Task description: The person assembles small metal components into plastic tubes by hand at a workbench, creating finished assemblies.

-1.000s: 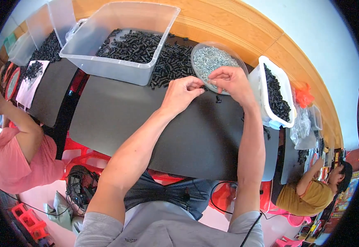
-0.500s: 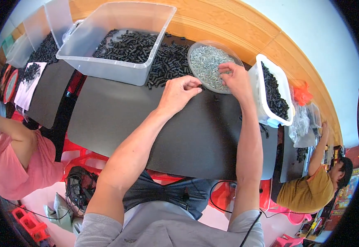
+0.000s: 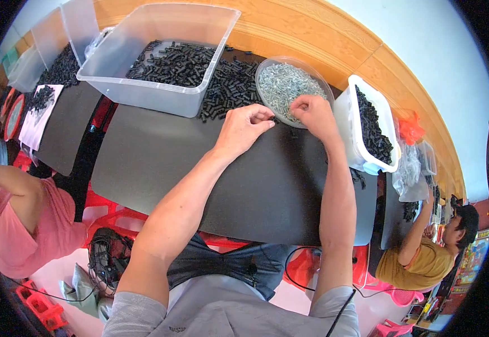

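My left hand (image 3: 243,128) is closed in a pinch on a small black plastic part (image 3: 272,118), of which only the end shows. Over the near rim of a round clear tub (image 3: 328,89) is my right hand (image 3: 316,116), its thumb and fingertips pressed together. Whatever they hold, if anything, is too small to make out. Many small silvery metal pieces (image 3: 284,84) fill the tub. Beside it, to the left, a heap of short black cylindrical parts (image 3: 230,87) lies on the dark table (image 3: 256,185). One loose black part (image 3: 294,133) rests just below the tub.
A big clear bin (image 3: 143,92) with black parts stands at the far left. On the right is a white bin (image 3: 355,147) full of black pieces, beside plastic bags (image 3: 408,174). People sit on both sides, one in pink (image 3: 37,224), one in mustard (image 3: 416,264).
My right hand has shifted slightly left and down at the tub, and its fingers have come together. My left hand stays in place. The person on the right has lowered an arm.
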{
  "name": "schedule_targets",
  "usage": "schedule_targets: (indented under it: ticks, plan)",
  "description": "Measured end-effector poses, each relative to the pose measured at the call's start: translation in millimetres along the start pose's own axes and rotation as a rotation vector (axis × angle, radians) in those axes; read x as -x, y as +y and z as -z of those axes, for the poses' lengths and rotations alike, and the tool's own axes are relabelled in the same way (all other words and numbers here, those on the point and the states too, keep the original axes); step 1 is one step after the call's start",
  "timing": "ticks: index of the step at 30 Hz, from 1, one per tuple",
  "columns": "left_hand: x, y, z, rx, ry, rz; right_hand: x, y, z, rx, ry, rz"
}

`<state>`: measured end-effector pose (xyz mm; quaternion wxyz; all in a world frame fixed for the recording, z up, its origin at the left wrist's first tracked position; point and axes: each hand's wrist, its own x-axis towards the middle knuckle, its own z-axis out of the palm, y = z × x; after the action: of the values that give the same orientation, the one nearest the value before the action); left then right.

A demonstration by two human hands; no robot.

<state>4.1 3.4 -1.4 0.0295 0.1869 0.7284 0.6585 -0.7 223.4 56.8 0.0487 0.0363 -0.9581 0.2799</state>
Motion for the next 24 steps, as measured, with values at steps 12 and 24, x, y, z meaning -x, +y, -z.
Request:
schedule_targets:
  ticks: [12, 24]
  plan:
    - [0, 1, 0, -0.046, -0.031, -0.008, -2, 13, -10, 0.216, 0.151, 0.018]
    - [0, 3, -3, -0.02, -0.044, 0.009, -6, 27, -17, 0.256, 0.464, 0.249]
